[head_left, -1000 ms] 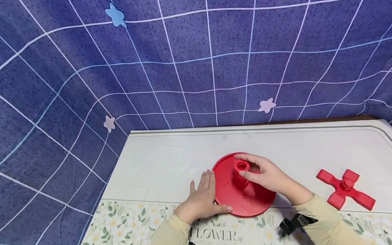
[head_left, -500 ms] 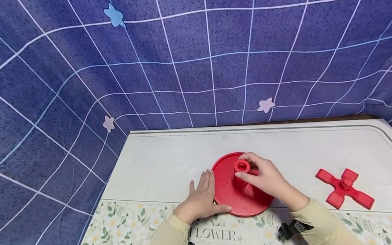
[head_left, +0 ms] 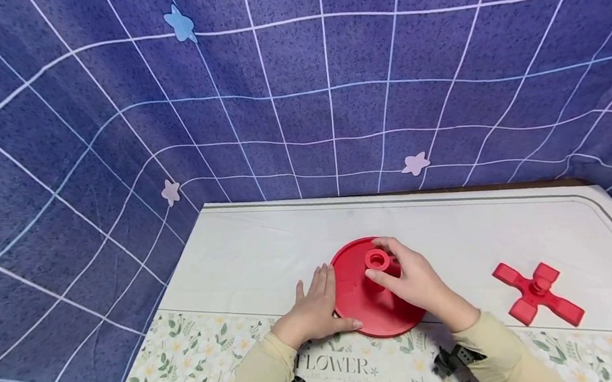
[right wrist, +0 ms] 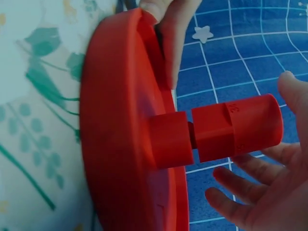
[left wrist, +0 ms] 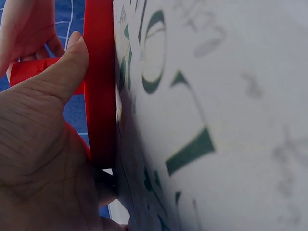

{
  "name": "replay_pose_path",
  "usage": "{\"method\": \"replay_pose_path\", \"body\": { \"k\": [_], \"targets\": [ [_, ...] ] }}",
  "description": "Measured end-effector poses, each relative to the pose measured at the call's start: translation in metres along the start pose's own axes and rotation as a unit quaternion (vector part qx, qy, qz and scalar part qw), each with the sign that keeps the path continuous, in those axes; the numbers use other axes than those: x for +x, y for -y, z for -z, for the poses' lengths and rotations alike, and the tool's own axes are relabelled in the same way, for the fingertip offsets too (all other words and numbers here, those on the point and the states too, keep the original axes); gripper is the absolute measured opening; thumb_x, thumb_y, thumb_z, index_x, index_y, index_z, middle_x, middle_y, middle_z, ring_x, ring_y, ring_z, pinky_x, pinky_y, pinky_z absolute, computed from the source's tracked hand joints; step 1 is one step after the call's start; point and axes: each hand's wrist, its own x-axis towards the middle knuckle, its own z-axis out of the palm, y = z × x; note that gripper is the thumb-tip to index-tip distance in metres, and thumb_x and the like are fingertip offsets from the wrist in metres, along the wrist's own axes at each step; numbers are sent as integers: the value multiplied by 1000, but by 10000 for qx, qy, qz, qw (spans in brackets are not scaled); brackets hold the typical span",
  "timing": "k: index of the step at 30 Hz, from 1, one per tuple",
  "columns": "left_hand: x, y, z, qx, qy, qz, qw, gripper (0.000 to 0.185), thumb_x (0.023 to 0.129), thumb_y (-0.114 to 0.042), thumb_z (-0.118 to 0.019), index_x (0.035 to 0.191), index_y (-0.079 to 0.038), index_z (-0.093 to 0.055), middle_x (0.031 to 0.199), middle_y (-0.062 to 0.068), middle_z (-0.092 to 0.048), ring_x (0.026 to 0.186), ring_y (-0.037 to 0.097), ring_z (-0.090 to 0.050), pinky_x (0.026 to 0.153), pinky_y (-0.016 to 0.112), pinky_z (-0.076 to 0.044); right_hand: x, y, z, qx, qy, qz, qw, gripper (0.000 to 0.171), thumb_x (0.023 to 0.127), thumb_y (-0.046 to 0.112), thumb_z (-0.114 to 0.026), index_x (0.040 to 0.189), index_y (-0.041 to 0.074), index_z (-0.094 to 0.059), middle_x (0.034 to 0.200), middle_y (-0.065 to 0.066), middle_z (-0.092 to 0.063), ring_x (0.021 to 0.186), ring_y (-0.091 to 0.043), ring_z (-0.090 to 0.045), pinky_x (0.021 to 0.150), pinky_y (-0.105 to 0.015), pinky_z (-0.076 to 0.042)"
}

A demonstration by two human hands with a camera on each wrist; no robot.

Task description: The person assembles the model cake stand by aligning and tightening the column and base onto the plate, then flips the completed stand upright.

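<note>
Red tube (head_left: 377,262) in right hand (head_left: 415,281) grip, left hand (head_left: 316,311) steadying disc (head_left: 356,299)

the right hand (head_left: 415,281) covers part of the red disc (head_left: 356,299) and the lower part of the red post (head_left: 377,260). the left wrist view is blurred, the left hand (left wrist: 43,159) cut off.
</note>
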Motion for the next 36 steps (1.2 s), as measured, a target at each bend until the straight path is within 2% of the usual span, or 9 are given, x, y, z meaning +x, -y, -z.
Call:
{"method": "replay_pose_path", "body": {
  "k": [2,5,9,12,15,17,22,29,36],
  "targets": [
    [0,0,1,-5,1,6,10000,120,78,-73,-62,155,1,-7,162,18,-6,149,33,-3,112,64,-6,1,-1,2,88,91,137,9998,57,87,27,-74,135,7,-51,123,-6,-62,108,-22,-62,90,-45,-51],
    [0,0,1,-32,1,11,10000,120,78,-72,-63,155,1,-7,162,18,-6,149,33,-4,112,64,-5,4,-2,3,651,273,272,9971,56,91,21,-70,139,4,-48,131,-10,-58,116,-26,-58,94,-39,-50],
    [0,-1,1,-52,6,-9,10000,120,78,-72,-63,155,1,-7,162,18,-7,148,34,-4,112,64,-6,7,-8,3,1807,589,386,9810,51,93,4,-64,140,0,-46,132,-17,-56,116,-31,-58,94,-27,-49],
    [0,-2,1,-56,14,-23,10000,120,78,-72,-63,155,2,-7,162,19,-6,148,34,-4,112,64,-5,7,-11,3,2258,771,457,9700,49,91,-5,-60,139,-2,-46,129,-20,-55,111,-26,-60,92,-23,-48],
    [-1,-2,2,-77,11,-21,10000,120,78,-71,-64,155,2,-7,162,19,-7,148,34,-4,112,64,-5,7,-12,4,2397,901,385,9659,48,91,-4,-60,138,-3,-48,130,-23,-53,109,-17,-60,91,-23,-49],
    [-2,-3,2,-76,8,-16,10000,120,78,-71,-64,155,2,-7,162,19,-6,148,34,-4,112,64,-5,6,-11,5,2434,973,252,9647,48,92,-2,-61,137,-2,-49,131,-25,-52,108,-16,-60,91,-23,-49],
    [-2,-2,2,-60,-9,-13,10000,120,78,-71,-63,155,2,-7,162,19,-6,148,34,-4,112,64,-5,6,-10,6,2477,1039,-67,9632,46,91,2,-65,135,1,-53,127,-24,-56,104,-27,-63,86,-25,-52],
    [-1,0,1,-12,-35,-10,10000,120,78,-72,-62,155,2,-7,162,19,-7,148,34,-4,111,65,-6,5,-7,4,1687,502,-130,9843,42,86,11,-76,124,5,-60,111,-7,-65,98,-23,-64,85,-34,-54],
    [-1,0,0,-14,-39,-3,10000,121,78,-73,-62,155,1,-7,162,18,-7,148,34,-5,112,64,-6,2,-3,3,1174,211,-362,9922,37,83,20,-79,114,14,-61,99,1,-65,92,-18,-67,84,-46,-54]
  ]
}}
